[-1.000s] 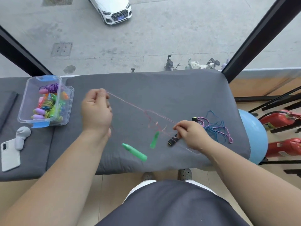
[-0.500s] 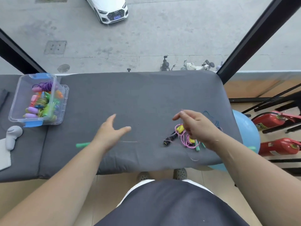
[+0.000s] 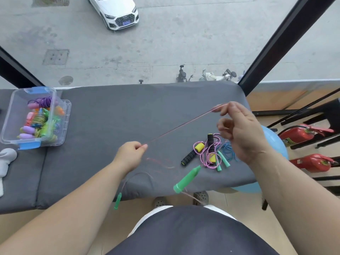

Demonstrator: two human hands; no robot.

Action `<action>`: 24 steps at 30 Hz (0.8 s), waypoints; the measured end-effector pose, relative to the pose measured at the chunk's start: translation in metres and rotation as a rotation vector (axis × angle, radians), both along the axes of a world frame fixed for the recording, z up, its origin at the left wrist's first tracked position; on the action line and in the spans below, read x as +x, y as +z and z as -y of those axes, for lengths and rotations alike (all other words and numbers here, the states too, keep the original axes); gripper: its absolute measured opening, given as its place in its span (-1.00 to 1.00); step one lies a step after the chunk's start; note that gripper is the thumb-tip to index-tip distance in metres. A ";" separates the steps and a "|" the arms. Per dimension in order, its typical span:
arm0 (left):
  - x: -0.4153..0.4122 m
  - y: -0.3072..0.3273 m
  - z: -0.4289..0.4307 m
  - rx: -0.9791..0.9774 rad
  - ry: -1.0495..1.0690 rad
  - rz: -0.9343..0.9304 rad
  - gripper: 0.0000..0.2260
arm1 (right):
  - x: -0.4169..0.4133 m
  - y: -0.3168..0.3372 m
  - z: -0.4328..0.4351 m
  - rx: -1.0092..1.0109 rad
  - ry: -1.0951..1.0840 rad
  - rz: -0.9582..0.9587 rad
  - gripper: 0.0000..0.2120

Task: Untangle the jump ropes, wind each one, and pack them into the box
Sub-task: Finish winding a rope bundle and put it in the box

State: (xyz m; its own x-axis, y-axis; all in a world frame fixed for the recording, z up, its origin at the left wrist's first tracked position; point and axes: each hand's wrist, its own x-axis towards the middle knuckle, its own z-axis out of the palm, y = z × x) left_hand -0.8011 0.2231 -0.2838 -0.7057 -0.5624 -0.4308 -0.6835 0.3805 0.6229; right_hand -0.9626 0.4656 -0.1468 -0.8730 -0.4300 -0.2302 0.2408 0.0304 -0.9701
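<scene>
Looking down at the grey bench [image 3: 110, 116] from the head cam. My left hand [image 3: 131, 153] has its grip pinched tight on a thin pink rope [image 3: 180, 126], and my right hand [image 3: 239, 133] is up higher and further back, thumb and forefinger pinching the same rope, other fingers loosely curled. The rope runs taut in a straight diagonal between the two hands, off the bench. The slack part trails down near the front edge, with one green handle [image 3: 187, 178] lying at the edge and the other green handle [image 3: 117, 200] hanging over it on the left.

Just under my right hand there's the tangled pile [image 3: 209, 153]: a pink speckled rope with yellow bits, black foam handles, a blue cord and a couple of small green handles, all touching each other.

The clear box [image 3: 11, 129] with blue latches sits far left on the bench, well apart from the pile, already holding wound ropes in purple, green and orange.
</scene>
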 end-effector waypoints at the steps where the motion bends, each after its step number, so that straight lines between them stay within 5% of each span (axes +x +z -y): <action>1: 0.009 -0.009 0.008 -0.026 0.054 0.052 -0.61 | -0.006 0.001 -0.004 -0.063 -0.056 0.046 -0.66; 5: 0.039 -0.024 0.030 -0.045 0.254 0.190 -0.59 | -0.029 0.001 -0.025 -0.425 -0.252 0.292 -0.65; 7: 0.047 -0.024 0.034 -0.050 0.213 0.262 -0.56 | -0.035 0.000 -0.031 -0.454 -0.339 0.367 -0.65; 9: 0.045 -0.012 0.029 -0.050 0.076 0.267 -0.55 | -0.037 -0.010 -0.033 -0.173 -0.310 0.308 -0.68; 12: 0.022 0.026 0.009 0.016 -0.115 0.107 -0.60 | -0.024 -0.028 -0.020 0.426 0.042 0.019 -0.80; 15: -0.002 0.068 -0.016 -0.056 -0.294 -0.083 -0.62 | -0.001 -0.035 -0.001 0.630 0.481 -0.238 -0.28; 17: -0.014 0.090 -0.031 -0.072 -0.363 -0.200 -0.64 | 0.020 -0.032 0.016 0.579 0.702 -0.341 -0.31; 20: -0.025 0.107 -0.042 -0.056 -0.385 -0.302 -0.72 | 0.038 -0.034 0.038 0.527 0.787 -0.422 -0.92; 24: -0.022 0.089 -0.028 -0.086 -0.288 -0.263 -0.73 | 0.030 -0.034 0.038 0.231 0.474 -0.077 -0.70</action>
State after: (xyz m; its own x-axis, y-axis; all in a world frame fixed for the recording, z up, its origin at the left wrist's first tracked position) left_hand -0.8231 0.2508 -0.1948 -0.9196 -0.3520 -0.1746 -0.3632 0.5919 0.7196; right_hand -0.9325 0.4274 -0.1806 -0.6131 -0.7273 -0.3085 0.0771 0.3336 -0.9396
